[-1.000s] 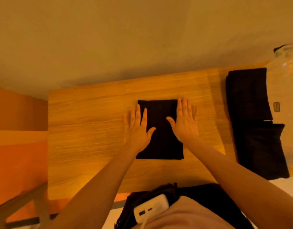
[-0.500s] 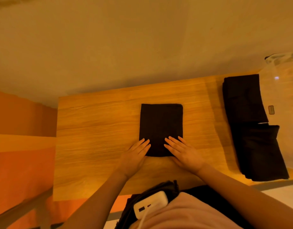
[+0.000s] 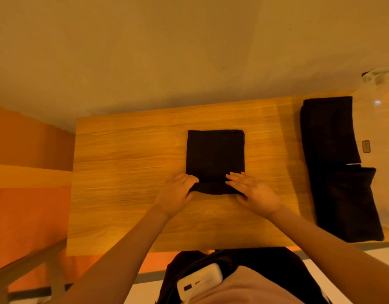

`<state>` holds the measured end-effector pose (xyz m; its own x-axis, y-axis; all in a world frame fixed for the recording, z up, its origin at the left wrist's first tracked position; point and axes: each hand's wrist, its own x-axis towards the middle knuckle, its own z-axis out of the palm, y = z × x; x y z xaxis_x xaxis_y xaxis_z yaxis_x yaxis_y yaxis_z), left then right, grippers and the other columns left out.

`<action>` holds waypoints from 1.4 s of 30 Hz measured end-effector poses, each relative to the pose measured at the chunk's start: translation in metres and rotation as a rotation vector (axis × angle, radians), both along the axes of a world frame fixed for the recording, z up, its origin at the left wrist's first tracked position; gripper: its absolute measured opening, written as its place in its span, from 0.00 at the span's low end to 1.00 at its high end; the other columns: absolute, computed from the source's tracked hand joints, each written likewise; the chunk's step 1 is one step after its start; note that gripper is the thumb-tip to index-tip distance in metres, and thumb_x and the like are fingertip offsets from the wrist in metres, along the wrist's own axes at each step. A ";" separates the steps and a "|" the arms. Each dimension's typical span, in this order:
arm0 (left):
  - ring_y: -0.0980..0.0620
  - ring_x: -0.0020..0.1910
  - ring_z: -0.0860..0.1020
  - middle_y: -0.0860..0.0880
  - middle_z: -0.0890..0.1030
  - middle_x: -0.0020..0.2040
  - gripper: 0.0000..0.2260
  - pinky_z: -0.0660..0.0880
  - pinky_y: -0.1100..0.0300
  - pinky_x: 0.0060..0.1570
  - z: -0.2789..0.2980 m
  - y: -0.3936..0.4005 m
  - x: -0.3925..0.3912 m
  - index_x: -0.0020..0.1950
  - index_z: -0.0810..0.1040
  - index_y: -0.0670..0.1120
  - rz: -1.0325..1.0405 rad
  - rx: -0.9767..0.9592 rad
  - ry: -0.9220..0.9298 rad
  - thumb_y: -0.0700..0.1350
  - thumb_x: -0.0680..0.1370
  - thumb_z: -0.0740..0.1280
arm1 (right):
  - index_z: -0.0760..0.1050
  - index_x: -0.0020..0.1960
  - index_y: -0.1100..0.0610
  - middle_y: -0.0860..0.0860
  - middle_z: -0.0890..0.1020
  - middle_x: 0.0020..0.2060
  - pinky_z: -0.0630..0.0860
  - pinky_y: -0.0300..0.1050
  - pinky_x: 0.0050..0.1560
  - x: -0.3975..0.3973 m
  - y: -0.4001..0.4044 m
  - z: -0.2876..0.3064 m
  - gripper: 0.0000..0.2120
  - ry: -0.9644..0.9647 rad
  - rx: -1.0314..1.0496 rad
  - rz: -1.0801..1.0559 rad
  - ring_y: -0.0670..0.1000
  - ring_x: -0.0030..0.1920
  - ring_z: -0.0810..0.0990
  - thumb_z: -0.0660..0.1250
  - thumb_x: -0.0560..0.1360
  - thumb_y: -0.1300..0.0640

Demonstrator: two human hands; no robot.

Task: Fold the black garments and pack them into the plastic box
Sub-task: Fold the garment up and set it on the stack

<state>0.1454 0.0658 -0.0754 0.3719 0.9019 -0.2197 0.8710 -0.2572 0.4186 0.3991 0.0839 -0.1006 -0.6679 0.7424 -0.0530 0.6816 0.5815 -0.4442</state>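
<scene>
A person stands at a wooden table (image 3: 127, 172) with a black garment (image 3: 215, 154), already folded into a narrow upright rectangle, lying flat near the middle of the tabletop. The left hand (image 3: 178, 194) has its fingers curled around the near-left corner of the cloth, which is lifted slightly off the wood, while the right hand (image 3: 252, 191) pinches the near-right corner between its thumb underneath and its straighter fingers on top. The near edge bows upward between the two hands, suggesting the step in hand is a final fold away from the body. To do it well, both corners probably need to rise together and travel level, so the near edge lands square on the far edge rather than skewed; a firm pinch through all the layers should keep the inner folds from sliding out. Two more folded black garments (image 3: 334, 163) lie one behind the other at the right end of the table, touching or just beside the clear plastic box (image 3: 384, 132), whose interior is too washed out to read.
</scene>
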 end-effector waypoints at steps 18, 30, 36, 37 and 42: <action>0.53 0.43 0.78 0.47 0.80 0.45 0.08 0.75 0.60 0.44 0.029 0.024 0.019 0.54 0.78 0.45 0.626 -0.224 -0.499 0.44 0.76 0.66 | 0.76 0.58 0.59 0.47 0.78 0.46 0.71 0.27 0.41 -0.012 0.030 0.046 0.11 0.400 -0.421 -0.632 0.41 0.44 0.76 0.64 0.76 0.59; 0.47 0.57 0.75 0.43 0.77 0.57 0.18 0.72 0.58 0.51 0.003 0.099 0.044 0.61 0.72 0.40 0.867 -0.177 -0.414 0.52 0.80 0.57 | 0.71 0.55 0.59 0.47 0.73 0.34 0.68 0.39 0.30 -0.045 0.115 0.030 0.12 0.311 -0.454 -0.948 0.45 0.33 0.71 0.56 0.80 0.52; 0.48 0.45 0.78 0.42 0.79 0.53 0.21 0.70 0.59 0.37 -0.010 0.095 0.047 0.68 0.68 0.40 0.874 -0.158 -0.192 0.52 0.81 0.56 | 0.73 0.53 0.59 0.52 0.78 0.37 0.68 0.43 0.28 -0.042 0.111 0.016 0.20 -0.001 -0.300 -0.949 0.51 0.35 0.75 0.54 0.79 0.43; 0.47 0.44 0.78 0.42 0.80 0.51 0.21 0.69 0.58 0.36 -0.010 0.095 0.047 0.67 0.69 0.40 0.882 -0.149 -0.169 0.52 0.81 0.56 | 0.73 0.51 0.60 0.52 0.77 0.36 0.65 0.42 0.26 -0.042 0.112 0.016 0.21 -0.044 -0.288 -0.952 0.50 0.34 0.74 0.53 0.79 0.42; 0.46 0.41 0.78 0.46 0.77 0.41 0.16 0.67 0.56 0.32 -0.006 0.096 0.054 0.57 0.72 0.41 0.909 -0.032 -0.137 0.52 0.81 0.55 | 0.71 0.50 0.60 0.53 0.75 0.33 0.62 0.41 0.24 -0.043 0.115 0.022 0.23 -0.138 -0.170 -0.967 0.49 0.28 0.70 0.53 0.78 0.39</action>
